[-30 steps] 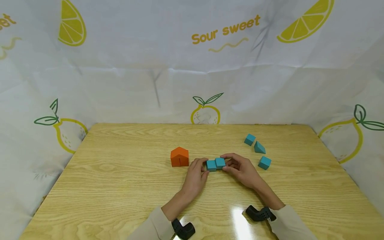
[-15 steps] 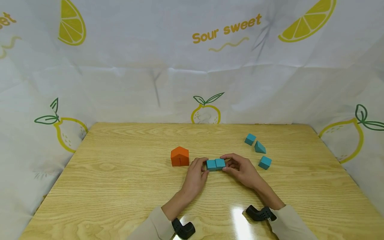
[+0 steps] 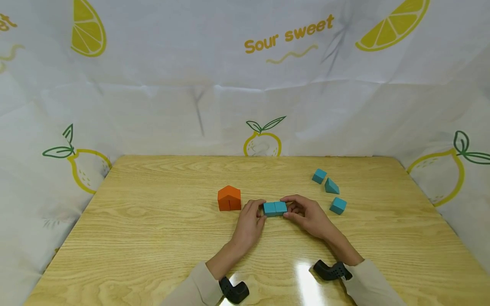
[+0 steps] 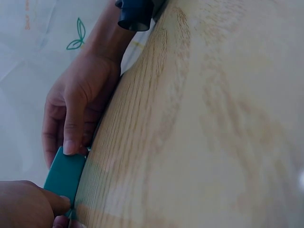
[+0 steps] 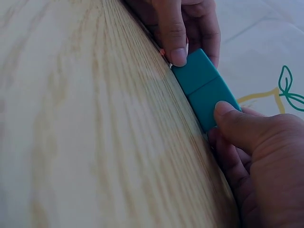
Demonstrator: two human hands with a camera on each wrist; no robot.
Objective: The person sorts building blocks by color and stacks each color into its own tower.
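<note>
Black wrist units (image 3: 234,291): two counted, one per wrist, by beige sleeves (image 3: 191,289).
Left hand (image 3: 248,225): pinches outer end of left blue block (image 3: 269,208); thumb on near side, fingertips toward far side; narrow grip.
Right hand (image 3: 311,216): pinches outer end of right blue block (image 3: 281,207); thumb on near face in right wrist view; narrow grip, holding that block alone.
Blue pair: two blocks counted, low on wooden table (image 3: 153,229) between both hands; side by side, touching, tops about level, thin seam visible.
Step in hand: judged as alignment, squaring both blocks flush.
Next move: probably calls for even easing of both pinches, without opening or skewing the seam.
Orange house shape (image 3: 229,199): one counted, just beyond left hand, apart from blue pair; vertical seam in lower front; cannot tell number of pieces.
Loose blue, beyond right hand: three counted, namely near block (image 3: 338,205), wedge (image 3: 331,186), far block (image 3: 319,176); near one another. Blue total: five.
Backdrop (image 3: 172,119): one white cloth, farthest, with lemon prints (image 3: 89,34).
</note>
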